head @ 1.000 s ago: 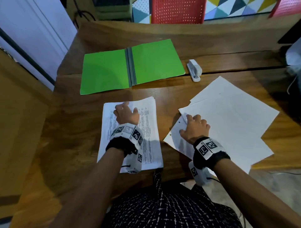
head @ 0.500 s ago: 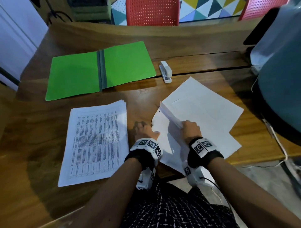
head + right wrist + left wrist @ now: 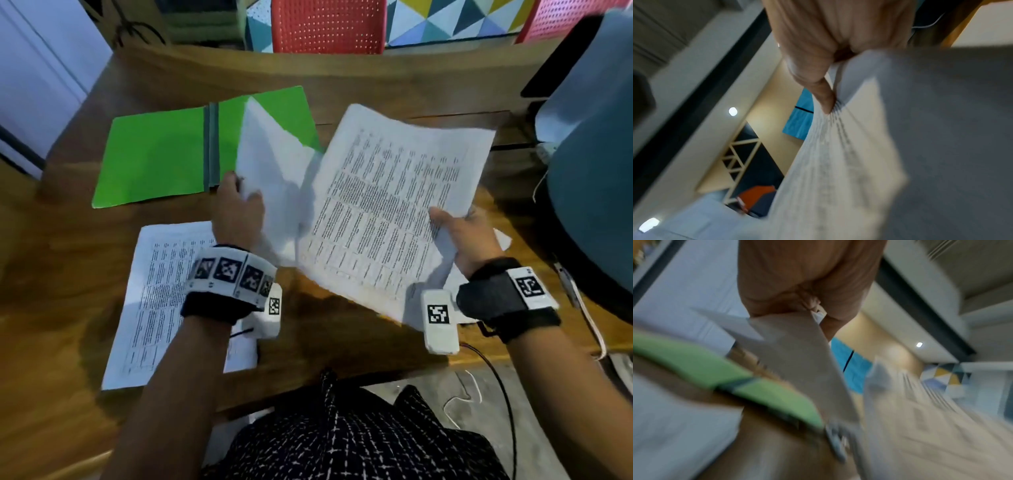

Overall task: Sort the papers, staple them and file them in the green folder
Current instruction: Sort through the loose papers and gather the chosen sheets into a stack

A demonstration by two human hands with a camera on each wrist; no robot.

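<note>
My left hand (image 3: 241,202) pinches the lower corner of a loose sheet (image 3: 270,174) that stands up in the air, blank side towards me; the left wrist view shows this sheet (image 3: 797,353) gripped in the fingers. My right hand (image 3: 459,233) grips the right edge of a printed bundle of papers (image 3: 387,212), lifted and tilted above the table, thumb on top. In the right wrist view the thumb presses on the papers (image 3: 849,154). The open green folder (image 3: 154,157) lies flat behind, partly hidden by the raised sheet. A printed stack (image 3: 161,294) lies under my left forearm.
The wooden table (image 3: 61,274) has a raised back ledge. A large grey-blue object (image 3: 589,178) stands at the right edge with cables (image 3: 582,308) beside it. Red chairs (image 3: 329,24) stand beyond the table. The stapler is hidden in the head view; a blurred grey shape (image 3: 836,443) lies beside the folder.
Both hands have lifted the right-hand papers off the table and turned them printed side up. My left hand has peeled one sheet away to the left.
</note>
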